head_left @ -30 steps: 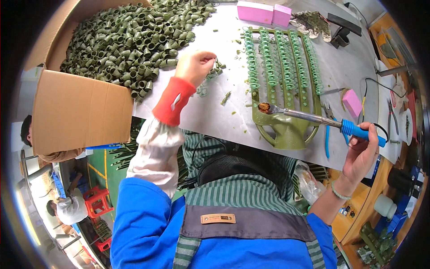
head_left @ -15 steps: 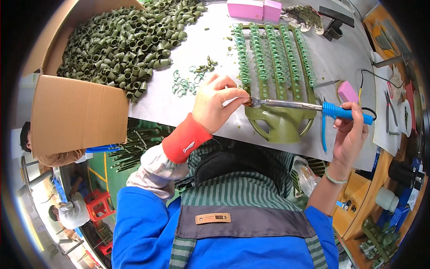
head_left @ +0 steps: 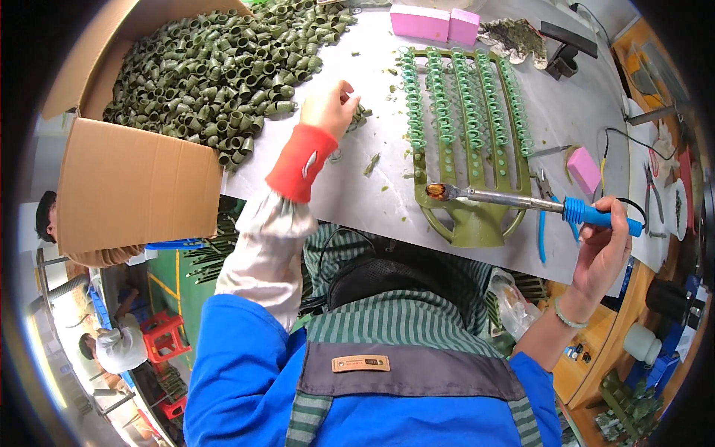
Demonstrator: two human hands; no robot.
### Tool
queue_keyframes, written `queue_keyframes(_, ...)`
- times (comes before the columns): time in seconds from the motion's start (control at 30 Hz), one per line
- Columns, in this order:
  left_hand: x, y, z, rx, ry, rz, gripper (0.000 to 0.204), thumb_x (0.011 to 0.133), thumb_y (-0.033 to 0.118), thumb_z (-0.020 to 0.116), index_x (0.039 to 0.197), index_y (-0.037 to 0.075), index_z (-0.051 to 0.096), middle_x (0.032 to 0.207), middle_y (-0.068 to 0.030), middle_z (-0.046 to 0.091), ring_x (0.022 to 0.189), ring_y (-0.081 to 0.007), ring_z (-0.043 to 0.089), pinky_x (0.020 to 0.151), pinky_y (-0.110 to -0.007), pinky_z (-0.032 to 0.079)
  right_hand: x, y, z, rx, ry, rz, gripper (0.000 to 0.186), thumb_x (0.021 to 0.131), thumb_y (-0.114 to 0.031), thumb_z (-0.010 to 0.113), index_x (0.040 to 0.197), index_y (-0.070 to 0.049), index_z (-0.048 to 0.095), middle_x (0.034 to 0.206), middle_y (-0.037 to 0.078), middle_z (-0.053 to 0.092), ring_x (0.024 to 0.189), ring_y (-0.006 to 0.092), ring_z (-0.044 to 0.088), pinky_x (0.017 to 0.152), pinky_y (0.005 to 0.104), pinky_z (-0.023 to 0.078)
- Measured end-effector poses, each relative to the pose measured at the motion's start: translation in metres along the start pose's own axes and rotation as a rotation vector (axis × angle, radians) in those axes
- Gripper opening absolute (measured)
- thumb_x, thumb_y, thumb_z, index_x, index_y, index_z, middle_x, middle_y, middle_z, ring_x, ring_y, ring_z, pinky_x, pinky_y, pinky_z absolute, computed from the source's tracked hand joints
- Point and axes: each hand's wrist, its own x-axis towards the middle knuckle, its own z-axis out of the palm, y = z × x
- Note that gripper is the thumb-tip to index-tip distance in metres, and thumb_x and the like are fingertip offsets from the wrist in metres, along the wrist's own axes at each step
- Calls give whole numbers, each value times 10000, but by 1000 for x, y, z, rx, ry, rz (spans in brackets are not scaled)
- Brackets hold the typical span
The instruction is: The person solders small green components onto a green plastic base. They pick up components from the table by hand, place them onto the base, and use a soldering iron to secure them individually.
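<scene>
My right hand (head_left: 602, 253) grips the blue handle of a soldering iron (head_left: 514, 200). Its long metal shaft points left, and the scorched brown tip hovers over the lower part of an olive-green plastic frame (head_left: 477, 223). Rows of pale green rings (head_left: 443, 112) line the frame's bars; bare pale dots show farther down. To the left, my left hand (head_left: 326, 110) is over the table with curled fingers, beside small dark green pieces (head_left: 362, 116). What its fingertips hold, if anything, is hidden. A lone green piece (head_left: 372, 164) lies between hand and frame.
A large heap of green plastic cups (head_left: 216, 74) spills from a cardboard box (head_left: 141, 186) at the left. Pink blocks (head_left: 421, 22) stand behind the frame. At its right are another pink block (head_left: 583, 170), blue-handled pliers (head_left: 542, 223) and a black cord (head_left: 633, 134).
My left hand has left the iron's tip and moved left and away to the small pieces. The iron has shifted slightly right and nearer, still in my right hand.
</scene>
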Motion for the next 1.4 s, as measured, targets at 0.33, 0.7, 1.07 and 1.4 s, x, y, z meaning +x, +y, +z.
queue_keyframes(0.33, 12, -23, 13, 137, -60, 190, 154, 799, 119, 599, 943, 83, 641, 831, -94, 638, 784, -269, 635, 705, -362, 501, -2, -6, -1, -49, 51, -16, 241, 906, -214, 566, 815, 2, 617, 710, 45, 589, 496, 98, 504, 465, 211, 403)
queue_keyframes(0.7, -18, 11, -15, -510, -24, 98, 141, 836, 49, 675, 974, 26, 672, 875, -30, 695, 836, -69, 637, 774, -208, 504, -1, -4, -4, -57, 133, -55, 238, 890, -228, 602, 816, -4, 635, 696, 44, 605, 508, 93, 520, 475, 221, 400)
queue_keyframes(1.07, -55, 90, 6, -230, 33, 698, 202, 694, 78, 742, 875, 167, 726, 787, -1, 532, 743, -206, 496, 681, -318, 431, 11, 11, -5, -26, 125, -29, 210, 883, -203, 611, 837, -4, 658, 718, 39, 633, 522, 87, 544, 496, 231, 437)
queue_keyframes(1.4, -55, 90, 10, -194, 31, 676, 148, 685, 131, 756, 824, 172, 731, 717, 5, 485, 693, -209, 461, 638, -332, 411, 13, 7, -14, -28, 161, -24, 211, 883, -190, 603, 834, 9, 655, 748, 59, 646, 524, 90, 551, 486, 221, 431)
